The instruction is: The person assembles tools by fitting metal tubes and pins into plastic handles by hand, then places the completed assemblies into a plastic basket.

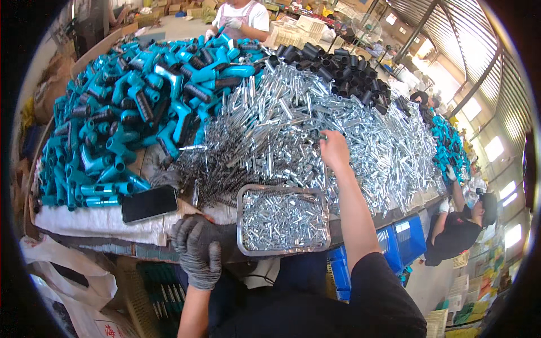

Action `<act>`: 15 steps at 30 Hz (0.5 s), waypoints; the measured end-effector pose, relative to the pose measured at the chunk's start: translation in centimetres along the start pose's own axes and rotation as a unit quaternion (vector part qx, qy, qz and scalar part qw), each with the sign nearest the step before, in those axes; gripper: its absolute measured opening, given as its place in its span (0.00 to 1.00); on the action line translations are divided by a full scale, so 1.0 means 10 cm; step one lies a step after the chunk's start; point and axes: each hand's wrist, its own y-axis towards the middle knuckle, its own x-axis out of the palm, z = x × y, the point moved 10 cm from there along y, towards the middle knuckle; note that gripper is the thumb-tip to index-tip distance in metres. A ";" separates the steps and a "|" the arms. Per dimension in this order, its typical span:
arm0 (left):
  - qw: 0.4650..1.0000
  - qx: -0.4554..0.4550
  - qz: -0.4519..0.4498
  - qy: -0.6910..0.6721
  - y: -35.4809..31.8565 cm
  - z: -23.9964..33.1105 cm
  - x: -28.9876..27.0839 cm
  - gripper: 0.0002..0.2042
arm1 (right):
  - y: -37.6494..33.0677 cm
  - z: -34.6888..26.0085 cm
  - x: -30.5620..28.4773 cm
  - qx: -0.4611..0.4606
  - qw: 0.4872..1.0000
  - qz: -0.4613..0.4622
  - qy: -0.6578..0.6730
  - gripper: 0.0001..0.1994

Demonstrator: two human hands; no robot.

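Silver metal tubes (315, 118) are lying heaped across the surface (84, 222), and the right hand (333, 147), bare, is reaching into the heap with fingers curled down among them; whether it is pinching one I cannot tell. The left hand (198, 248), in a grey glove, is resting with fingers loosely bent at the surface's near edge, just beside a metal tray (243, 194) of small silver parts. A black phone (149, 203) is lying to its left, near teal plastic handles (129, 107).
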 end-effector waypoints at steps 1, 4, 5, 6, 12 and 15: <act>1.000 -0.005 -0.003 -0.017 0.03 -0.01 0.11 0.20 | 0.11 0.05 -0.02 0.002 1.000 0.006 0.006 0.12; 0.998 -0.018 -0.015 0.050 -0.02 -0.05 0.38 0.20 | 0.32 0.53 -0.26 0.126 0.989 0.063 -0.053 0.11; 0.995 -0.025 -0.037 0.090 -0.02 -0.06 0.46 0.19 | 0.39 0.59 -0.27 0.130 0.988 0.067 -0.050 0.11; 0.995 -0.020 -0.038 0.091 0.00 -0.03 0.49 0.19 | 0.46 0.55 -0.19 0.090 0.994 0.023 -0.053 0.10; 0.992 0.008 -0.036 0.121 0.03 0.06 0.57 0.17 | 0.60 0.36 0.34 -0.055 0.985 -0.106 -0.128 0.08; 0.990 0.002 -0.035 0.134 0.04 0.04 0.55 0.17 | 0.67 0.26 0.64 -0.131 0.974 -0.103 -0.155 0.06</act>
